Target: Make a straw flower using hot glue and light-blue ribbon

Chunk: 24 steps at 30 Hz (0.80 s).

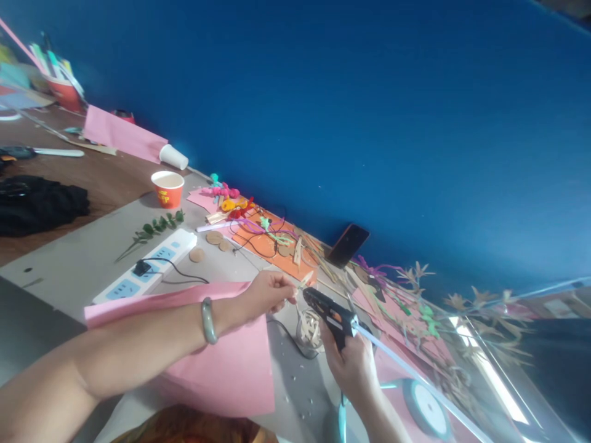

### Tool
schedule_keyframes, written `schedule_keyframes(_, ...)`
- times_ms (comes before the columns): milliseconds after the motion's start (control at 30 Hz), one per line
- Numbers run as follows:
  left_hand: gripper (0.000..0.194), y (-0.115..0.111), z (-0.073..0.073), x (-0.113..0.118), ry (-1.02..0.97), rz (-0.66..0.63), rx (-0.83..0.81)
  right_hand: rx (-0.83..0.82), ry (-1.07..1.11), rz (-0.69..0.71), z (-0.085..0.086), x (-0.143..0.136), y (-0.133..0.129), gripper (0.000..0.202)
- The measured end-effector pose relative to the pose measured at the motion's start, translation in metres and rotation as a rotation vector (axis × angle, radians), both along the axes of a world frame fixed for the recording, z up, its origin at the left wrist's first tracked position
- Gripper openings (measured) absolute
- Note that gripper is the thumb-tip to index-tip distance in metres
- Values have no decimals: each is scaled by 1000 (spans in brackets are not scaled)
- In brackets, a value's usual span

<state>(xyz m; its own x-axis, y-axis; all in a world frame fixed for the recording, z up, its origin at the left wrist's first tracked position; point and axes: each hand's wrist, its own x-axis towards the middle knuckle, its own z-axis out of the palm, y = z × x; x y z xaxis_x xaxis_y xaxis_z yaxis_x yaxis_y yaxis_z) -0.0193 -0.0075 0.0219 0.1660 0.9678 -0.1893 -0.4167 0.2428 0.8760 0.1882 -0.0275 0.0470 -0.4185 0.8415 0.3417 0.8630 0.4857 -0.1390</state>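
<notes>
My right hand (354, 363) is wrapped round the handle of a black hot glue gun (329, 311). A long translucent glue stick (415, 376) runs out of its back end. The nozzle points left, very near the fingertips of my left hand (273, 291). Those fingers are pinched on a small pale thin piece (305, 282), whose exact kind I cannot make out. Below the gun stands a clear container with pale curled strips (310, 329). A large pink paper sheet (226, 375) lies under my left forearm.
A white power strip (148, 267) with a black plug lies at left, near a green leafy sprig (159, 227) and a paper cup (168, 189). Along the blue wall are orange paper (249, 237), coloured craft bits and a leaning phone (348, 245). A round pale-blue object (427, 409) is lower right.
</notes>
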Motion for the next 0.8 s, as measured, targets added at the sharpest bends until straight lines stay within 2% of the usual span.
schedule_keyframes(567, 20, 0, -1, -1, 32, -8, 21, -76, 62, -9, 0, 0, -2, 49)
schedule_keyframes(700, 19, 0, -2, 0, 26, -8, 30, -90, 115, 3, 0, -1, -2, 44)
schedule_keyframes(800, 16, -1, 0, 0, 21, -1, 20, -181, 229, -10, 2, -2, -3, 43)
